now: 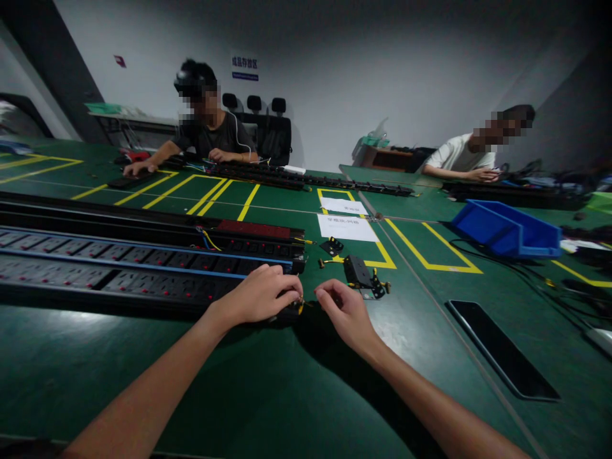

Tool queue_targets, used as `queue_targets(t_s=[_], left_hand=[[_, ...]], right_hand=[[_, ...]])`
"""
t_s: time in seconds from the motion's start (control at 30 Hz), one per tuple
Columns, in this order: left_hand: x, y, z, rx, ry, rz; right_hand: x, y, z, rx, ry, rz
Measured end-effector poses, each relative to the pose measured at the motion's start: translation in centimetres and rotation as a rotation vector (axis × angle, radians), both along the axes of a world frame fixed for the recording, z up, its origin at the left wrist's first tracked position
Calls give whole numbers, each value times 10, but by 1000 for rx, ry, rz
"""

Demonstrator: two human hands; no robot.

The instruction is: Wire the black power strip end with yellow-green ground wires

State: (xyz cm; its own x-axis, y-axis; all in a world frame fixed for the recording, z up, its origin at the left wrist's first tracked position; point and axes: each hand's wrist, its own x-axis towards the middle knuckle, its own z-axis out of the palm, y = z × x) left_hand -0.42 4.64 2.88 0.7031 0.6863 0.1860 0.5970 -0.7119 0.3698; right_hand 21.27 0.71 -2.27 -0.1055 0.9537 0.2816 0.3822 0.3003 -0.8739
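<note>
Several long black power strips with rows of sockets and small red parts lie side by side at the left. My left hand (268,294) is closed over the right end of the nearest power strip (162,285), thumb and fingers curled down. Short yellow wire (301,308) shows at that end, just below my fingertips. My right hand (345,313) is just to the right, thumb and forefinger pinched together; what lies between them is too small to make out. Beyond it sit a black box-shaped module (356,272) with yellow wire ends and a small black bracket (331,246).
Two printed paper sheets (347,228) lie inside yellow tape lines. To the right are a phone (502,349), a blue bin (507,228) and black cables (521,271). Across the green table (248,382), two people (215,137) handle other black strips.
</note>
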Motion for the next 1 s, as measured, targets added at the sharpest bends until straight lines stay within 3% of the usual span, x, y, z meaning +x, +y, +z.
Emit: queue_targets(t_s=[0.17, 0.27, 0.37, 0.57, 0.8, 1.0], left_hand=[[-9, 8, 4, -96, -251, 178], [-15, 16, 1, -34, -333, 317], [-19, 23, -5, -10, -364, 367], [-19, 29, -10, -40, -434, 389], [-20, 30, -12, -97, -452, 382], [-21, 31, -13, -105, -439, 383]], right_hand=[[-9, -19, 2, 402, -361, 236], [-15, -24, 1, 575, -549, 314], [-19, -27, 0, 691, -671, 355], [-25, -31, 2, 760, -768, 370], [-30, -32, 3, 685, -949, 361], [-27, -28, 5, 756, -952, 335]])
